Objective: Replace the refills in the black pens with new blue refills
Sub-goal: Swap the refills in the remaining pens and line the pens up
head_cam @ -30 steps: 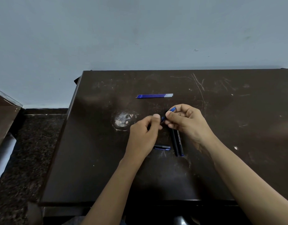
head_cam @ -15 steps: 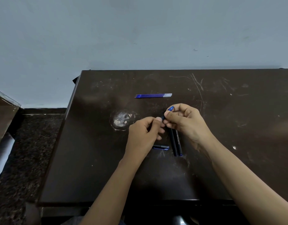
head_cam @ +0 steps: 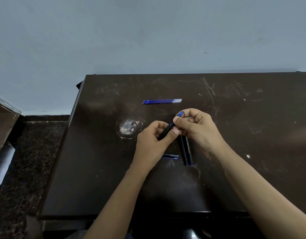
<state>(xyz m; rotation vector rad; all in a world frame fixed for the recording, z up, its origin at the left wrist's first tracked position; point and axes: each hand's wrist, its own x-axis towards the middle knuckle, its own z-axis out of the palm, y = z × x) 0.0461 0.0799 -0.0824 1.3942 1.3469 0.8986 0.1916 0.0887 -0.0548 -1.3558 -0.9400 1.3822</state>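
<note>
Head view showed left hand (head_cam: 153, 140) and right hand (head_cam: 196, 128) both clamped on one slim black plastic pen (head_cam: 166, 131) above the dark brown wooden table (head_cam: 97, 169).

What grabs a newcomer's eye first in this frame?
Both hands meet mid-table on one black pen: the left hand grips its barrel, the right hand pinches its blue end. Behind them a bundle of blue refills lies on the dark table; two more pens lie under the right hand.
</note>
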